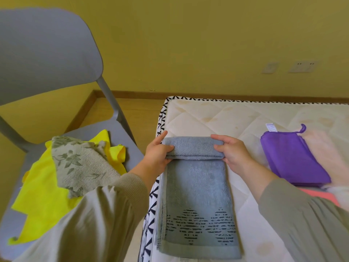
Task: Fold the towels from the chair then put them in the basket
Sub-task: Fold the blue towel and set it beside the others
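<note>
The grey towel [198, 195] lies lengthwise at the centre of the frame, on the left edge of the mattress [217, 118], with its dark patterned band at the near end. Its far end is turned over into a thick fold. The left hand [157, 154] pinches the left end of this fold, thumb on top and forefinger extended along the far edge. The right hand [233, 154] pinches the right end of the fold, thumb on top and fingers curled beneath. At the left of the frame stands a grey chair [47, 53]. Its seat carries a crumpled yellow towel [37, 195] with a floral towel [79, 165] lying on top of it. At the right of the frame a folded purple towel [294, 159] rests on the mattress, apart from the grey towel.
</note>
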Motion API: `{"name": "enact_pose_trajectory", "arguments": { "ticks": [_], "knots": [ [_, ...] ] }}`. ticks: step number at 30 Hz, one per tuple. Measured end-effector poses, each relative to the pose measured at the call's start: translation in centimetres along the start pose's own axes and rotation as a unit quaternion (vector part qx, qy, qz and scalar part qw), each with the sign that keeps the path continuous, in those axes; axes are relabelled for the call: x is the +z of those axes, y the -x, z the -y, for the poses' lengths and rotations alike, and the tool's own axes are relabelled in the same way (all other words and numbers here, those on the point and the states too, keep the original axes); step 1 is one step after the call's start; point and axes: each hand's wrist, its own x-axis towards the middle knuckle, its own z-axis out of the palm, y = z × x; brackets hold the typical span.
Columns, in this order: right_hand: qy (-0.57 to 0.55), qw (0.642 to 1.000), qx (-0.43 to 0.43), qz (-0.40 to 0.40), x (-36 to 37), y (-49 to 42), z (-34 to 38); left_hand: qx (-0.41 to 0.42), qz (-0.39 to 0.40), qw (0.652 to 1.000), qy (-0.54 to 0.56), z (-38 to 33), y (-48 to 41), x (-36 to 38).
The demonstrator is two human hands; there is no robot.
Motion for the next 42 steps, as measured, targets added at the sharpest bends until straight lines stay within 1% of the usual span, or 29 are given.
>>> {"name": "enact_pose_trajectory", "arguments": {
  "ticks": [2, 3, 5, 6, 8, 10, 11, 12, 16, 18, 21, 23, 28, 29, 30, 33, 34, 35, 36, 37, 40, 42],
  "knots": [
    [0.062, 0.998, -0.023, -0.020, 0.1, -0.1, -0.7, 0.013, -0.032, 0.999, -0.042, 0.6, -0.2, -0.6],
    [0.078, 0.996, -0.032, -0.032, 0.2, -0.1, -1.0, 0.029, -0.048, 0.994, -0.089, 0.8, -0.3, -1.0],
    [0.095, 0.993, -0.047, -0.054, 0.2, -0.4, -1.4, 0.068, -0.070, 0.974, -0.206, 0.9, -0.4, -1.3],
    [0.108, 0.991, -0.055, -0.060, 0.3, -0.6, -1.4, 0.090, -0.075, 0.956, -0.267, 0.8, -0.5, -1.3],
    [0.179, 0.979, -0.074, -0.068, 0.2, -1.0, -1.5, 0.140, -0.076, 0.904, -0.397, 0.8, -0.5, -1.1],
    [0.299, 0.949, -0.082, -0.061, 0.2, -1.2, -1.3, 0.172, -0.070, 0.836, -0.516, 0.6, -0.6, -1.0],
    [0.349, 0.932, -0.081, -0.049, 0.2, -1.3, -1.2, 0.178, -0.065, 0.807, -0.559, 0.6, -0.8, -1.1],
    [0.383, 0.920, -0.077, -0.034, 0.1, -1.4, -1.2, 0.177, -0.059, 0.790, -0.585, 0.5, -0.9, -1.2],
    [0.456, 0.888, -0.057, 0.029, -0.1, -1.3, -0.6, 0.181, -0.018, 0.769, -0.613, -0.1, -1.4, -1.5],
    [0.467, 0.880, -0.078, 0.035, -0.3, -0.9, -0.1, 0.199, 0.000, 0.761, -0.618, -0.6, -1.0, -1.3],
    [0.449, 0.881, -0.146, 0.020, -0.8, 0.3, 0.5, 0.245, 0.014, 0.741, -0.625, -1.2, 0.1, -1.3],
    [0.446, 0.876, -0.183, 0.001, -1.1, 1.4, 0.3, 0.272, 0.013, 0.728, -0.629, -1.2, 0.9, -1.6],
    [0.418, 0.871, -0.249, -0.072, -1.3, 4.9, -2.2, 0.357, 0.020, 0.686, -0.633, -0.1, 3.5, -2.6],
    [0.421, 0.865, -0.260, -0.081, -1.4, 5.4, -2.7, 0.372, 0.024, 0.671, -0.641, 0.2, 4.0, -2.8],
    [0.429, 0.858, -0.271, -0.085, -1.6, 6.0, -3.2, 0.386, 0.030, 0.648, -0.655, 0.4, 4.5, -2.9],
    [0.463, 0.825, -0.315, -0.072, -2.1, 7.8, -4.9, 0.432, 0.071, 0.550, -0.711, 1.0, 6.3, -3.3],
    [0.476, 0.811, -0.333, -0.064, -2.2, 8.3, -5.3, 0.444, 0.082, 0.522, -0.724, 1.2, 6.9, -3.5],
    [0.489, 0.798, -0.347, -0.057, -2.4, 8.6, -5.6, 0.453, 0.088, 0.502, -0.732, 1.5, 7.3, -3.7],
    [0.499, 0.789, -0.355, -0.051, -2.6, 8.8, -5.7, 0.458, 0.090, 0.493, -0.734, 1.7, 7.6, -3.9],
    [0.504, 0.786, -0.356, -0.046, -2.8, 8.9, -5.7, 0.457, 0.090, 0.493, -0.735, 2.0, 7.7, -4.2],
    [0.517, 0.795, -0.319, -0.008, -3.3, 9.1, -5.1, 0.424, 0.096, 0.493, -0.754, 2.4, 7.7, -4.7],
    [0.533, 0.794, -0.292, 0.021, -3.5, 9.1, -5.2, 0.399, 0.112, 0.493, -0.765, 2.6, 7.9, -4.8]
  ]
}}
